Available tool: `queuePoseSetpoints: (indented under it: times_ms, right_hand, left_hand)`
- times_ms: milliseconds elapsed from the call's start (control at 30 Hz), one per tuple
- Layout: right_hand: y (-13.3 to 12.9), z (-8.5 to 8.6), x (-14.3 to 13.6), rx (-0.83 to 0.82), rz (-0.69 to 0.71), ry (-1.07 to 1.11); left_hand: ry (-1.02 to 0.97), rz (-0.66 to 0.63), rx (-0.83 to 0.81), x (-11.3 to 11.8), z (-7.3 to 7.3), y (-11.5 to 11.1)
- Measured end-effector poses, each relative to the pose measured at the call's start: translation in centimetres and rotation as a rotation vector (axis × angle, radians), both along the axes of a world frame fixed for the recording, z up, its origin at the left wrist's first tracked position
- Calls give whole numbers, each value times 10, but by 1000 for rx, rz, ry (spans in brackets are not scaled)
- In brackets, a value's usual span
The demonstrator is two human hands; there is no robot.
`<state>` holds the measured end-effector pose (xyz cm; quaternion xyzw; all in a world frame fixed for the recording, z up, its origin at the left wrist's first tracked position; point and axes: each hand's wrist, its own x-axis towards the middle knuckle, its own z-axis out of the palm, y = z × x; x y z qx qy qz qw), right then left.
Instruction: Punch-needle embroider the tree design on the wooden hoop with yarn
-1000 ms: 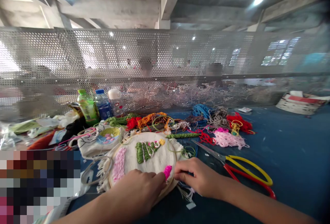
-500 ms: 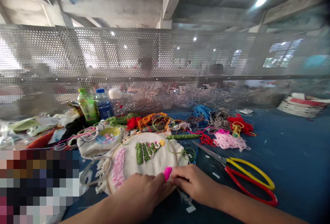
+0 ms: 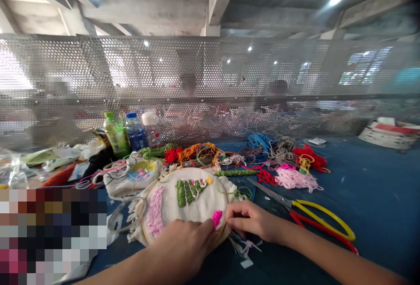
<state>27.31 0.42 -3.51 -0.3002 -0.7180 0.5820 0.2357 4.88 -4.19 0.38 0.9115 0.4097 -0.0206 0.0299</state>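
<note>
A: Here we go, the embroidery hoop [image 3: 220,238] lies on the blue table [image 3: 370,180] right in front of the person, white cloth [image 3: 200,206] stretched across it!

B: And the left hand [image 3: 185,243] lies over its near edge, forefinger tip right beside the bright pink patch [image 3: 217,218]. Are those fingers clamped?

A: Can't tell, their undersides are hidden. Now the right hand [image 3: 251,223]: thumb and forefinger tips together, at the hoop's right edge, just beside that patch!

B: Anything pinched there?

A: Too small to make out. Loose threads [image 3: 243,245] lie just below that hand.

B: What else is stitched?

A: A green triangle [image 3: 188,193] near the top, a pale pink band [image 3: 155,213] down the left.

B: And nearby?

A: Scissors [image 3: 289,204] to the right, red and yellow handles spread, and pale pink yarn [image 3: 297,178] beyond them. Three bottles [image 3: 134,134] stand upright behind, at the perforated screen [image 3: 210,75].
</note>
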Motion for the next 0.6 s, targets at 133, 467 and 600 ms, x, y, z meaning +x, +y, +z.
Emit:
queuePoseSetpoints:
  times_ms: [133, 467, 600]
  right_hand:
    - [-1, -2, -2, -20, 14, 5]
    - [-5, 0, -7, -108, 28, 63]
    - [-2, 6, -7, -180, -87, 226]
  left_hand:
    - [-20, -9, -29, 0, 0, -1]
    - [-262, 18, -105, -3, 5, -2]
    - [-716, 185, -433, -8, 37, -3]
